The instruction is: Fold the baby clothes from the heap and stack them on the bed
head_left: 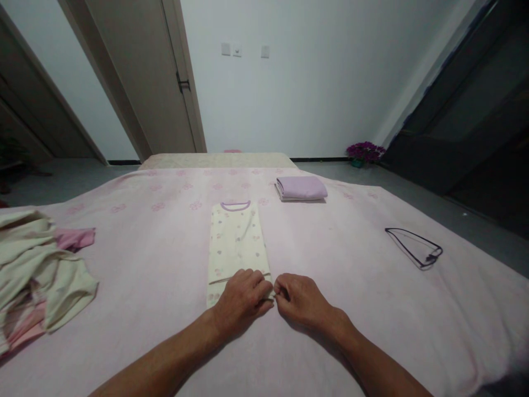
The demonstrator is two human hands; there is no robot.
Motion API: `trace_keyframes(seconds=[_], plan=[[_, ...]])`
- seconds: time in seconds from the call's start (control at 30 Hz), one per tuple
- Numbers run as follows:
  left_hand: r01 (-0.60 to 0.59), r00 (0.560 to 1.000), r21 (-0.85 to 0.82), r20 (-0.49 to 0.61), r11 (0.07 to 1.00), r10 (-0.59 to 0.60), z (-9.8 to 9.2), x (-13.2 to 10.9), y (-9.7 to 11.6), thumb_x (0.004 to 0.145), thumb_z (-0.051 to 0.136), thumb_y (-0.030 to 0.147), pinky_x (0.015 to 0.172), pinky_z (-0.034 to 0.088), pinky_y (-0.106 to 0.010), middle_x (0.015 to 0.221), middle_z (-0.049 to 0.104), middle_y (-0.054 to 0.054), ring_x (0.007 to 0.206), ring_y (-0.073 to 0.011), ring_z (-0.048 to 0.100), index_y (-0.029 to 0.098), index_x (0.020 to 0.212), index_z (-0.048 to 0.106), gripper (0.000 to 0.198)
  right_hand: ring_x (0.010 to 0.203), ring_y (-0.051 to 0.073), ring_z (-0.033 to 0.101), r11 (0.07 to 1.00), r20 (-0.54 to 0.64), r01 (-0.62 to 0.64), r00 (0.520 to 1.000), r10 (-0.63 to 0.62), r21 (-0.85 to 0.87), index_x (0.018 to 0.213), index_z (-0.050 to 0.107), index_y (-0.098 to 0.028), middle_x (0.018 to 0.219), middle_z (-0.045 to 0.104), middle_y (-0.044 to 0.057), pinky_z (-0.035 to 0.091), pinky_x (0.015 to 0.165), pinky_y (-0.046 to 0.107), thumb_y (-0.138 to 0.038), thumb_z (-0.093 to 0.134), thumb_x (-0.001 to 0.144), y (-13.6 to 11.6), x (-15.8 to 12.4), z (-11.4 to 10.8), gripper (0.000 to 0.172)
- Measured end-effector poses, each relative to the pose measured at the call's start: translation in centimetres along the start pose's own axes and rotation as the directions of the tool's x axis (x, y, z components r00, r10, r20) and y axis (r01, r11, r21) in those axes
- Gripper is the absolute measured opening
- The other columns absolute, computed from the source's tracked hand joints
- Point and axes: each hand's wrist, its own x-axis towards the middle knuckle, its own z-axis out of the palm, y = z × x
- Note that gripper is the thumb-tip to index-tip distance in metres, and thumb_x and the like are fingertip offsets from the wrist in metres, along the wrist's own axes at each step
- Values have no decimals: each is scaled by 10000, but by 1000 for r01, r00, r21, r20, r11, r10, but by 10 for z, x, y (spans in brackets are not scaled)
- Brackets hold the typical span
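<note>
Lying mid-bed on a pale pink flower-printed bedsheet (363,314), one cream cotton garment with small floral print and lilac neck trim (236,248), already narrowed to a long strip, neck end away from the person, lower end turned over in a fold; left hand (242,300) curled on that fold, right hand (300,300) just beside it, both closed narrow and meeting at the strip's lower right corner, fingertips partly hidden, so any pinch on the cloth cannot be told; beyond, one lilac cloth in a neat flat folded stack (301,188); at left, one crumpled heap of cream and pink clothing (35,275), not folded, cut off by the frame edge, a loose pink cloth (76,238) touching it; at right, one thin dark wire hanger (413,246), its exact form hard to make out
</note>
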Motion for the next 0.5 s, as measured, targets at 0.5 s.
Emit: trace_keyframes(seconds=[0.5], plan=[[57,998,-14,-11,998,-57,-1,1,0,866,678,303,700,373,-349,869,601,-29,802,-213,527,223,888,544,158,548,115,454,999,65,-33,997,32,18,679,616,-209,614,618,-17,237,553,261,-81,516,645,-5,1,-4,165]])
